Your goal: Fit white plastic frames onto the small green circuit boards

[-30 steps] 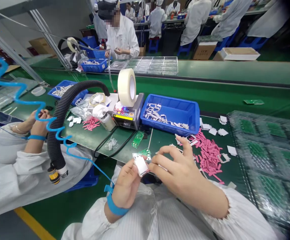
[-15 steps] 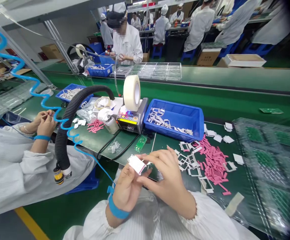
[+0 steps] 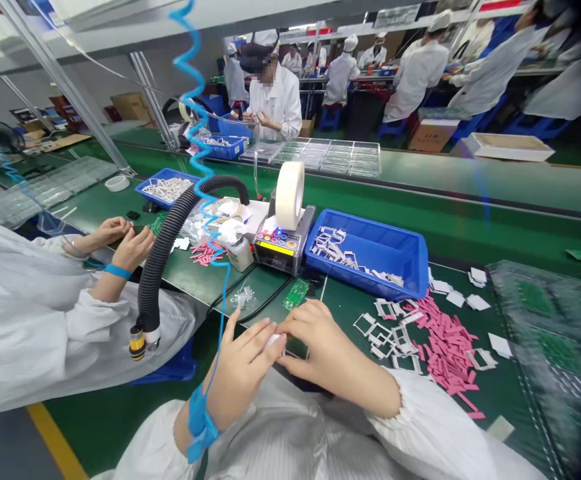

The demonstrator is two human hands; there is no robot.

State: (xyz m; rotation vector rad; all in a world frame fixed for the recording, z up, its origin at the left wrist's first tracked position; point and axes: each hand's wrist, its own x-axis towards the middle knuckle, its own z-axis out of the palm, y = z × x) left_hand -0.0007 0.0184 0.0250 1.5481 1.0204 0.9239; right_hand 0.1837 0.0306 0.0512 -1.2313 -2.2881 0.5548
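Observation:
My left hand (image 3: 243,373), a blue band on its wrist, has its fingers closed around a small white rectangular piece (image 3: 274,339) with a pink edge. Most of that piece is hidden by the fingers. My right hand (image 3: 327,340) meets it from the other side, thumb and fingertips gripping its end. Just beyond the hands lie a green circuit board (image 3: 296,294) and a small clump of clear plastic bits (image 3: 243,298). White rectangular frames (image 3: 393,340) and a heap of pink strips (image 3: 447,347) are spread to the right.
A blue bin (image 3: 370,293) of white frames stands behind, beside a tape roll (image 3: 290,197) on a dispenser (image 3: 280,257). A black hose (image 3: 151,273) arches at left, near a co-worker's hands (image 3: 130,243). Clear trays (image 3: 535,333) with green boards lie at right.
The view has swung left. My left hand has turned over, so its back now faces me and its fingers cover the white piece, which showed plainly before.

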